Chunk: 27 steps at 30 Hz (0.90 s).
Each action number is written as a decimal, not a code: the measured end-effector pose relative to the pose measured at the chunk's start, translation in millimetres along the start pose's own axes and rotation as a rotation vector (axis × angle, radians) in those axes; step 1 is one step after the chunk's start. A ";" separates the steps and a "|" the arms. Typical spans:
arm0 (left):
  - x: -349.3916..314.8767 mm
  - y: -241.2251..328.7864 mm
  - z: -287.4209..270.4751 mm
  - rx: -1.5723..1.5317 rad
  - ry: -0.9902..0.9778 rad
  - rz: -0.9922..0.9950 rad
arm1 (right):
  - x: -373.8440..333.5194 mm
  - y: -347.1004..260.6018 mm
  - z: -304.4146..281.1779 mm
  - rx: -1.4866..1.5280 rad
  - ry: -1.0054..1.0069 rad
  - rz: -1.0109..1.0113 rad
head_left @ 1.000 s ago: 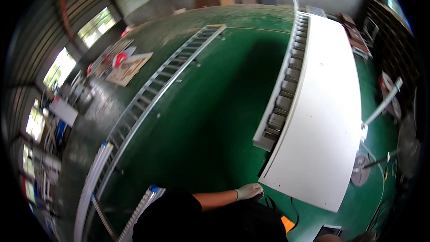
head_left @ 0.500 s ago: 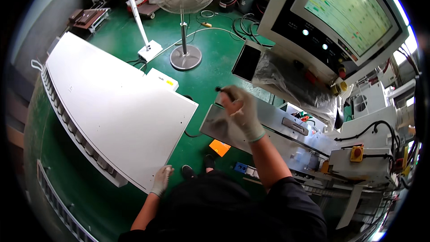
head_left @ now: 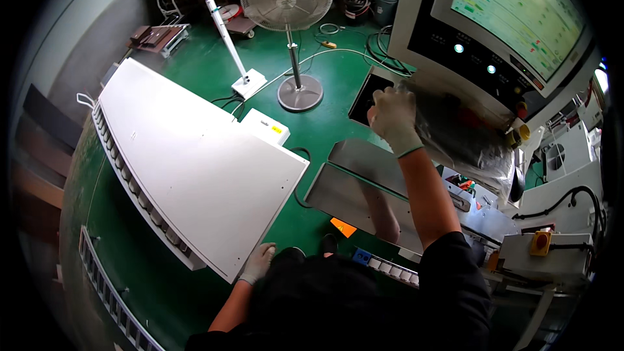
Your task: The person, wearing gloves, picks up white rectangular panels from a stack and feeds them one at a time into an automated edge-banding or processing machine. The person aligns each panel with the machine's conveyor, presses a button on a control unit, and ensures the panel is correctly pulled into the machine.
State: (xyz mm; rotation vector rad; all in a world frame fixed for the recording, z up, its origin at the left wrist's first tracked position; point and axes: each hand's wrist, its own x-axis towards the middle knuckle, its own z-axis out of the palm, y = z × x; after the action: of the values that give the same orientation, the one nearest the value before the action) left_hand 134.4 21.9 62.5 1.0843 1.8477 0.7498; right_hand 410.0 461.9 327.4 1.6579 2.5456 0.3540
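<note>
My right hand (head_left: 394, 116), in a pale glove, reaches forward over the dark recessed tray (head_left: 361, 106) beside the console. Its fingers are curled closed, and whatever they hold is hidden behind the glove. My left hand (head_left: 259, 262), gloved too, is beside the near right edge of a large white panel (head_left: 195, 169). Those fingers look curled in; I cannot tell whether they grip the edge or something else. Under my right forearm lies a shiny metal plate (head_left: 351, 198). Clear plastic sheeting (head_left: 455, 136) covers the surface right of my right hand.
A lit screen (head_left: 520, 13) rises at the far right. Beyond the panel stand a fan (head_left: 300, 91) and a white post (head_left: 227, 36). Rollers (head_left: 136, 188) run under the panel's left edge. An orange piece (head_left: 343, 227) is near my feet; hoses lie on the green floor.
My right hand has moved forward and right, from above the metal plate to the dark tray. The small black item it held no longer shows. My left hand stays by the panel's edge.
</note>
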 end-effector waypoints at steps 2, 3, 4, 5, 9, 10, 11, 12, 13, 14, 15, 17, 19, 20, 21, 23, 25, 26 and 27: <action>-15.0 -24.4 -12.9 0.027 0.136 -0.076 | -1.4 2.4 1.7 0.002 0.172 0.001; -23.0 -38.3 -19.6 0.024 0.201 -0.116 | -1.7 4.2 2.4 -0.014 0.266 0.013; -30.4 -52.4 -24.7 0.062 0.280 -0.148 | -2.8 6.8 2.5 0.050 0.280 -0.002; -38.0 -67.3 -30.7 0.074 0.372 -0.158 | -3.4 9.4 1.9 0.091 0.342 -0.033; -56.0 -125.1 -47.4 0.617 0.851 -0.288 | -27.4 2.3 -0.1 0.518 0.674 -0.229; -59.6 -136.4 -51.1 0.606 0.874 -0.420 | -40.0 -3.8 1.0 0.743 0.756 -0.268; -60.2 -144.7 -50.4 0.235 0.925 -0.445 | -56.5 -24.4 7.4 1.020 0.849 -0.406; -61.2 -150.8 -50.3 -0.160 0.944 -0.508 | -79.4 -48.3 16.8 1.138 0.861 -0.454; -63.8 -153.9 -49.0 -0.557 0.941 -0.554 | -102.3 -72.8 28.0 1.101 0.819 -0.437; -63.9 -154.7 -47.8 -0.682 0.902 -0.581 | -118.8 -96.5 42.1 1.248 0.551 -0.585; -66.6 -153.4 -46.7 -0.578 0.907 -0.557 | -134.1 -129.0 59.6 1.474 0.242 -0.648; -70.0 -147.7 -45.1 -0.345 0.880 -0.603 | -156.3 -186.6 92.5 1.236 -0.096 -0.723; -74.8 -143.0 -47.7 -0.307 0.853 -0.609 | -143.6 -234.2 120.4 1.187 -0.291 -0.685; -78.0 -142.8 -50.4 -0.480 0.798 -0.635 | -126.9 -257.4 131.3 1.137 -0.261 -0.622; -79.3 -144.5 -53.6 -0.610 0.755 -0.631 | -107.9 -281.2 139.7 1.042 -0.303 -0.549; -81.4 -154.1 -62.5 -0.874 0.674 -0.609 | -64.3 -309.0 156.9 0.621 -0.127 -0.245; -81.1 -168.1 -70.3 -1.122 0.628 -0.515 | -29.2 -319.4 170.2 0.572 -0.313 0.080; -78.1 -175.8 -75.5 -1.176 0.609 -0.435 | -24.9 -327.6 173.2 0.537 -0.358 0.103; -79.2 -181.2 -77.3 -1.241 0.593 -0.406 | -22.5 -334.8 174.7 0.453 -0.335 0.145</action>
State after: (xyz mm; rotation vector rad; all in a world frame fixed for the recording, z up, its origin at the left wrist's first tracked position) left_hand 17.4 -135.4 -19.1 -0.3319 1.4576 1.7157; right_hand 154.8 337.7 77.3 1.8502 2.3686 -0.4930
